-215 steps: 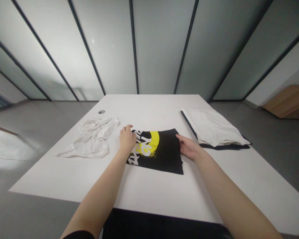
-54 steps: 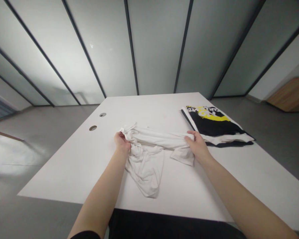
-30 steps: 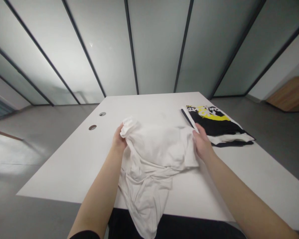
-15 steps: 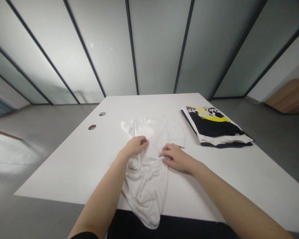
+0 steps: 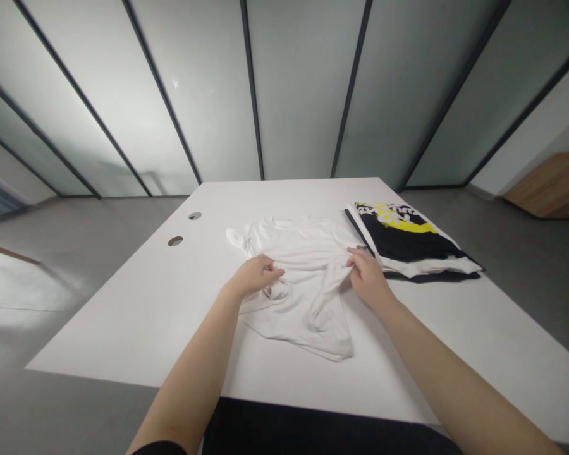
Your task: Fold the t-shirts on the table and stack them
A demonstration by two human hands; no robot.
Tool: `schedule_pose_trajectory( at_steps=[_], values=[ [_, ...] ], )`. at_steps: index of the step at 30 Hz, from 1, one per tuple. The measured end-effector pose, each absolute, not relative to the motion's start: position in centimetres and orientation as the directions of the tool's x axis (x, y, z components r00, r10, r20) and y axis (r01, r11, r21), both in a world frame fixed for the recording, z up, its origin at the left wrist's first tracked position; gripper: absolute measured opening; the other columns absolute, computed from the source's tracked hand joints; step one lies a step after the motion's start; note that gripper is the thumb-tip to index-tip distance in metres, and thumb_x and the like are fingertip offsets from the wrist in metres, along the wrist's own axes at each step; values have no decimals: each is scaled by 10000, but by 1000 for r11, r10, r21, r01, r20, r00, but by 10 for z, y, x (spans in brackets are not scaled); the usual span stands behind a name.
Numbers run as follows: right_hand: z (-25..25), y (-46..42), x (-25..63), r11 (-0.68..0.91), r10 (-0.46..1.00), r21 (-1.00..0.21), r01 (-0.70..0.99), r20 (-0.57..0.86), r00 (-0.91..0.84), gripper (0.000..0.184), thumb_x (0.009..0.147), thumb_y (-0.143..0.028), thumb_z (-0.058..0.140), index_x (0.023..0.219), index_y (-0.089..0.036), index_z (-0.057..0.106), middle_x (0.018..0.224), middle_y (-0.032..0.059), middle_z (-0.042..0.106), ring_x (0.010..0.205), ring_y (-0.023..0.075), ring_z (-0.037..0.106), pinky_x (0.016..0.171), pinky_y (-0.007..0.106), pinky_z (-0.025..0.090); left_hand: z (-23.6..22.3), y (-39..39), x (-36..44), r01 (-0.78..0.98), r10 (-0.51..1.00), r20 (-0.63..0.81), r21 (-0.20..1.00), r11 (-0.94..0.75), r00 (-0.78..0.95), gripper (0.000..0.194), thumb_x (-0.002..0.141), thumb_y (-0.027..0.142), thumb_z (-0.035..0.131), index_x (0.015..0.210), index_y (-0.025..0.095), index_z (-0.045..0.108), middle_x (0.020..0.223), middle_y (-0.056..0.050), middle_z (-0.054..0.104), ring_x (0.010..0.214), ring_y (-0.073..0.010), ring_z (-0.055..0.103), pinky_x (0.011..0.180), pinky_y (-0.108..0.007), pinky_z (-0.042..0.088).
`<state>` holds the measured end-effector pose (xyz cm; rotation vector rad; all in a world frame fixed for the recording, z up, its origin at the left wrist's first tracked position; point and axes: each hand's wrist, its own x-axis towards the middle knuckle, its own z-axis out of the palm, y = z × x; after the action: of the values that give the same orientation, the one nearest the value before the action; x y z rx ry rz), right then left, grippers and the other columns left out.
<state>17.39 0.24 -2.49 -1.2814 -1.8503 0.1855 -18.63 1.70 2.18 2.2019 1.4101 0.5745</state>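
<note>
A rumpled white T-shirt point(image 5: 298, 243) lies on the white table point(image 5: 142, 309), its neck end away from me and its lower end creased and bunched. My left hand point(image 5: 258, 275) rests at the shirt's left side, thumb and fingers pinched together on the cloth. On the right side, my right hand point(image 5: 367, 275) pinches the shirt's edge between thumb and fingers, pulling folds across the middle. The hem lies on the tabletop, short of the near edge.
To the right is a stack of folded shirts point(image 5: 403, 243), a black one with yellow and white print on top. Two round holes point(image 5: 175, 241) pierce the table at left. Frosted glass panels point(image 5: 298, 88) stand behind, and a wooden piece point(image 5: 550, 186) is at far right.
My right hand has moved right and away from me, spreading the shirt wider. The shirt's lower end, which hung over the near edge, now lies on the table. My left hand has barely moved.
</note>
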Motion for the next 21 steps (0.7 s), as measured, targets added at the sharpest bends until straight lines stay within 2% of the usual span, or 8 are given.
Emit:
schedule_pose_trajectory(
  at_steps=[2,5,8,10,12,15,18,21],
  values=[
    [-17,-6,164,532,807,-563,632,563,-178,215,802,-84,497,860,-273,581,1319,109,720,1369,319,571,1213,571,371,21,18,-189,714,895,106,565,-413,433,343,857,567,742,800,228,737,1064,-101,759,1056,-291,705,974,-364,513],
    [-7,-21,149,588,808,-618,522,439,-391,295,790,-47,464,913,-266,618,1227,89,752,1308,296,614,1127,513,454,19,19,-194,702,867,92,548,-455,489,325,774,541,835,825,229,756,1308,-135,719,1313,-357,616,1150,-427,445],
    [-4,-29,140,599,774,-613,515,279,-569,467,756,-34,511,1114,-254,714,1149,83,754,1160,278,654,1036,445,496,14,20,-197,706,864,47,555,-440,501,209,767,404,832,900,252,780,1448,-112,666,1435,-362,534,1282,-484,310],
    [-7,-28,139,630,748,-555,543,246,-617,488,751,-34,540,1128,-259,753,1108,75,757,1118,278,643,1043,442,476,10,22,-199,708,874,42,567,-420,485,148,774,293,775,919,267,785,1466,-96,667,1463,-350,516,1319,-504,243],
    [-11,-22,142,635,761,-486,601,260,-594,395,767,-42,539,1003,-258,772,1033,67,763,1081,285,636,1045,452,454,6,25,-200,694,886,64,597,-402,459,156,760,213,713,890,265,781,1435,-91,696,1432,-336,552,1310,-493,276],
    [-19,-9,153,538,842,-446,715,320,-434,294,775,-57,518,859,-250,723,951,72,757,1000,291,650,989,439,461,1,31,-203,670,935,110,669,-321,338,186,713,164,688,843,267,772,1283,-82,769,1290,-327,650,1226,-449,410],
    [-26,1,172,438,886,-527,728,390,-251,194,776,-100,524,814,-259,627,969,90,757,984,302,675,918,414,489,-1,37,-212,642,986,155,750,-160,65,230,676,132,699,833,285,768,1086,-72,801,1191,-339,683,1169,-439,453],
    [-30,4,190,415,877,-579,702,460,-139,151,726,-156,594,813,-274,558,1069,109,744,1056,329,673,921,423,508,-3,42,-223,635,960,227,769,-75,-161,243,686,97,656,820,269,765,1144,-98,781,1245,-352,665,1158,-448,452]
  ],
)
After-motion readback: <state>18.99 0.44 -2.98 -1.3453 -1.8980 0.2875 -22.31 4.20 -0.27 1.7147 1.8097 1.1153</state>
